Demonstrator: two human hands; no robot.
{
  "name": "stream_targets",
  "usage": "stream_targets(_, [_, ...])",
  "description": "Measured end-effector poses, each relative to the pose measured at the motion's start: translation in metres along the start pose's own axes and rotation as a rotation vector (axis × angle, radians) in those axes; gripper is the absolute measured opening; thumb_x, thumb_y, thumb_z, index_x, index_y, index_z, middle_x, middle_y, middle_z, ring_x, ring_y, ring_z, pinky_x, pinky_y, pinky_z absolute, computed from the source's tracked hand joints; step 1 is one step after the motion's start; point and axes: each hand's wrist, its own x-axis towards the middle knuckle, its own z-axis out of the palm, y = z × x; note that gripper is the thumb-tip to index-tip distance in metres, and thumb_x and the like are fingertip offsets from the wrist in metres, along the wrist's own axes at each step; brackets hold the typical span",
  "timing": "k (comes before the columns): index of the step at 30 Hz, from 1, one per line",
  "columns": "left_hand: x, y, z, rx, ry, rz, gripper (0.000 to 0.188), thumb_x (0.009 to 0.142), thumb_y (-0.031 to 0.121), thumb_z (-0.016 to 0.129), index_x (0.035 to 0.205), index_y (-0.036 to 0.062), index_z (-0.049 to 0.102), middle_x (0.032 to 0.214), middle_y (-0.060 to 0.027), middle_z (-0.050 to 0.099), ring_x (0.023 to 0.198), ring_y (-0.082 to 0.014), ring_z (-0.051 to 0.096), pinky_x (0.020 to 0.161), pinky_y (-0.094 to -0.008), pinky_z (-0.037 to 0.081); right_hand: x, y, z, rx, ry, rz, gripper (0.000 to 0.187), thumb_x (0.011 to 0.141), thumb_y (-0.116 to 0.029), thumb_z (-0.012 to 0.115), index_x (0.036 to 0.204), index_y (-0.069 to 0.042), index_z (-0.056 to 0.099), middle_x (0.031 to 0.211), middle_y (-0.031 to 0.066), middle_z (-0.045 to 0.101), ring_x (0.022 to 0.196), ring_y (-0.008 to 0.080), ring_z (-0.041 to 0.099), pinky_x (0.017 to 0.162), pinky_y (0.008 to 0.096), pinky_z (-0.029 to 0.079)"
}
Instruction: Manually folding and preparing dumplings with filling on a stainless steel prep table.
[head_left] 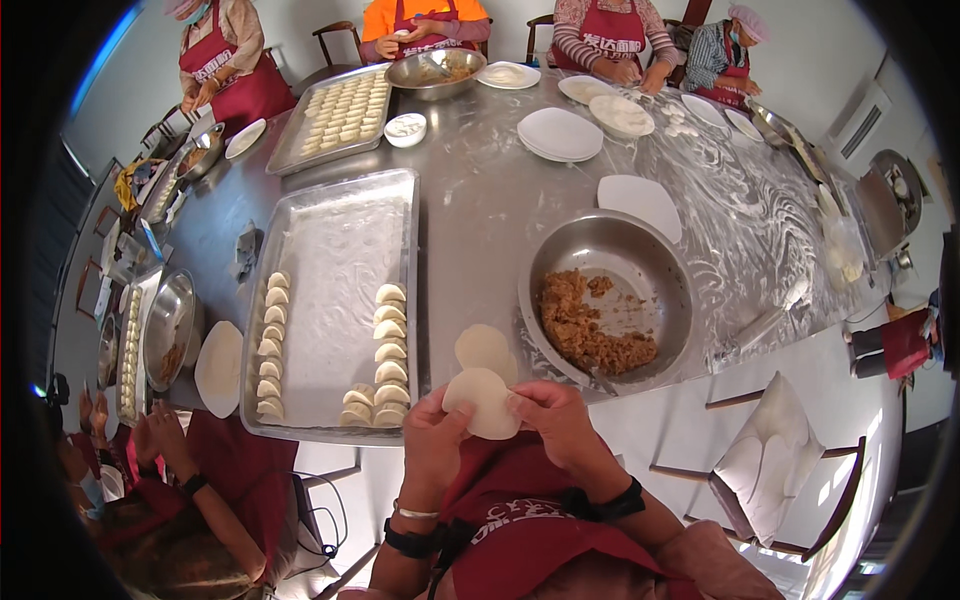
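Note:
Between my left hand (432, 440) and my right hand (558, 420) is a round, pale dumpling wrapper (486, 408), pinched at its two sides near the table's front edge. It looks flat, with no filling on it. Just beyond it, more round wrappers (483, 347) lie overlapping on the table. On my left is a large metal tray (335, 300), where folded dumplings (391, 330) stand in rows along both sides. To the right, a steel bowl (655, 265) contains brown minced filling (590, 325) and a utensil, partly hidden, near its front rim.
Farther back are a second dumpling-filled tray (285, 150), a small white bowl of flour (406, 130) and stacked white plates (560, 134). Flour coats the steel table (745, 210) on the right. Co-workers in red aprons stand around; one person's hands (168, 440) are close by at left.

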Motion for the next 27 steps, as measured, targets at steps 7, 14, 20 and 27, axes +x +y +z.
stream_targets(7, [-0.003, 0.006, -0.004, 0.317, -0.024, 0.219, 0.020, 0.090, -0.002, 0.066, 0.109, -0.0045, 0.071, 0.117, -0.0100, 0.067, 0.103, -0.0165, 0.064, 0.091, -0.0284, 0.051, -0.004, -0.006, -0.001, 0.144, -0.038, 0.127, 0.025, 0.098, -0.014, 0.063, 0.113, 0.006, 0.066, 0.101, 0.0100, 0.070, 0.088, 0.0169, 0.070, 0.078, 0.0303, 0.060])
stream_targets(14, [-0.008, 0.014, -0.001, 0.405, -0.105, 0.500, 0.016, 0.086, -0.011, 0.060, 0.095, -0.0037, 0.071, 0.115, -0.0144, 0.067, 0.108, -0.0221, 0.064, 0.098, -0.0359, 0.051, 0.004, 0.005, -0.006, 0.363, -0.029, 0.208, 0.028, 0.100, -0.015, 0.058, 0.116, 0.008, 0.062, 0.109, 0.0133, 0.069, 0.098, 0.0225, 0.070, 0.088, 0.0373, 0.059])
stream_targets(20, [-0.026, 0.022, -0.023, 0.253, 0.193, 0.195, 0.014, 0.096, 0.003, 0.058, 0.106, -0.0025, 0.066, 0.110, -0.0117, 0.068, 0.098, -0.0237, 0.068, 0.092, -0.0396, 0.056, 0.021, 0.018, -0.007, 0.298, 0.096, 0.156, 0.029, 0.101, -0.016, 0.056, 0.118, 0.008, 0.059, 0.111, 0.0144, 0.068, 0.103, 0.0236, 0.069, 0.090, 0.0375, 0.058])
stream_targets(27, [-0.027, 0.040, -0.008, -0.007, 0.115, 0.056, 0.038, 0.096, 0.006, 0.056, 0.133, -0.0048, 0.050, 0.122, -0.0160, 0.061, 0.110, -0.0268, 0.064, 0.094, -0.0413, 0.056, 0.042, 0.023, 0.004, 0.014, 0.029, -0.107, 0.031, 0.098, -0.011, 0.056, 0.124, 0.007, 0.061, 0.119, 0.0145, 0.068, 0.108, 0.0199, 0.067, 0.095, 0.0303, 0.053])
